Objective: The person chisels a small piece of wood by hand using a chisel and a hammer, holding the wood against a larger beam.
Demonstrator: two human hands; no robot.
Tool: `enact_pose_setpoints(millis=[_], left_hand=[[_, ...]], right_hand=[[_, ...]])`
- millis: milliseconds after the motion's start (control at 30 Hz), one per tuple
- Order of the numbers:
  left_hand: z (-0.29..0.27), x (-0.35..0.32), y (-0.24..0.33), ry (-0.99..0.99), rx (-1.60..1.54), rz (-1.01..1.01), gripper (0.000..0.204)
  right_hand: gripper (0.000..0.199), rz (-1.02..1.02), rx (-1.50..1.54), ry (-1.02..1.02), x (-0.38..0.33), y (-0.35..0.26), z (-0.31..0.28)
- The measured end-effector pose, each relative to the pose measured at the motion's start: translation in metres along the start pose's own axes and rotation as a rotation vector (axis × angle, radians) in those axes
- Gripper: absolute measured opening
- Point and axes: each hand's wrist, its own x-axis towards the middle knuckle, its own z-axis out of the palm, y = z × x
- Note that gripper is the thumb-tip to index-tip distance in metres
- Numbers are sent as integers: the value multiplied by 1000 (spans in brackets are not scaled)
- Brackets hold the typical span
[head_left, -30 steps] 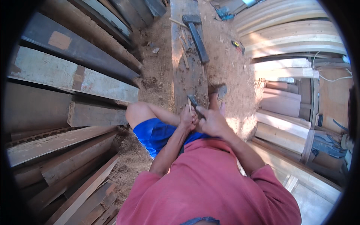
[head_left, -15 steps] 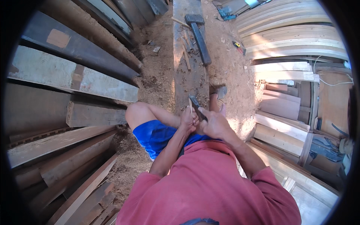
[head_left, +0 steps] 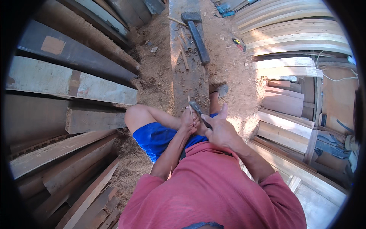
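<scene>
A thin, pale wooden stick (head_left: 189,100) stands out of my closed left hand (head_left: 188,121), over my lap at the near end of the plank. My right hand (head_left: 220,129) is wrapped round the handle of a dark, chisel-like bladed tool (head_left: 196,107), its thumb or a finger stretched out. The blade lies against or very close to the stick; contact is too small to tell. Beyond my hands, a dark hammer or mallet (head_left: 198,40) rests on the plank, with several wood slivers (head_left: 184,58) to its left.
The long plank (head_left: 183,82), littered with shavings, runs away from me. Boards (head_left: 103,91) are stacked at the left; pale lumber (head_left: 297,42) is piled at the right. A yellow-and-red tool (head_left: 239,44) and a teal power tool (head_left: 225,11) lie on the sawdust-covered ground.
The blade has come down along the stick toward me, leaving more of its tip showing. My right thumb or finger now stretches outward. The whole view has shifted slightly.
</scene>
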Motion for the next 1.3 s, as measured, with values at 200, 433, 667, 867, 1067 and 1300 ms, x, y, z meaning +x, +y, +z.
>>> enact_pose_setpoints(millis=[200,433,667,867,1067,1300], left_hand=[[-12,9,-2,-81,219,117,32],[-5,-8,10,-170,81,38,37],[25,-98,40,-425,242,249,40],[64,-144,48,-452,490,427,42],[92,-159,34,-407,714,533,43],[102,-166,41,-400,600,676,41]], right_hand=[[52,-126,-3,210,19,6,45],[60,-150,280,-3,54,81,50],[40,-40,1086,6,22,70,53],[25,-519,1122,335,-12,52,28],[35,-538,1329,372,-42,26,-11],[33,-563,1575,105,-62,-14,-18]])
